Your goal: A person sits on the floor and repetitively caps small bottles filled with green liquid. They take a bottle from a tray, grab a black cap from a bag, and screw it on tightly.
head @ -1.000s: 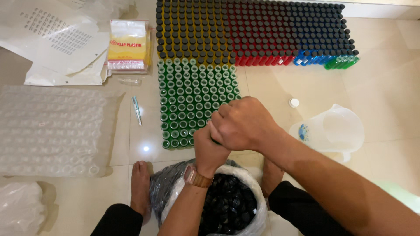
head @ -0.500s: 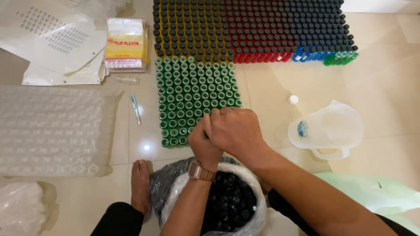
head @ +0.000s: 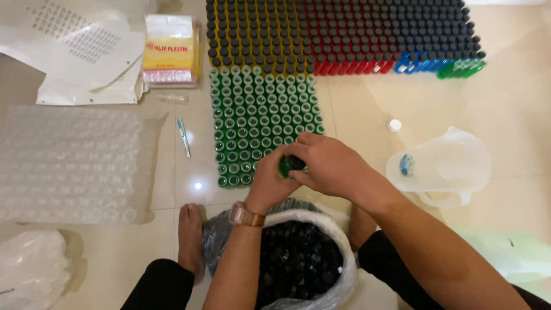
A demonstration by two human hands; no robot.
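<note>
My left hand, with a watch on its wrist, grips a small green bottle near the lower right corner of a block of open green bottles standing on the floor. My right hand is closed over the bottle's top, on a black cap. Just below my hands, between my legs, a white sack holds many black caps.
Rows of capped yellow, red, blue and green bottles fill the top. A clear plastic jug and a small white cap lie right. Bubble tray, paper sheets, a yellow packet and a pen lie left.
Both hands have stayed together over the green bottle and shifted slightly down and left; the view has moved a little.
</note>
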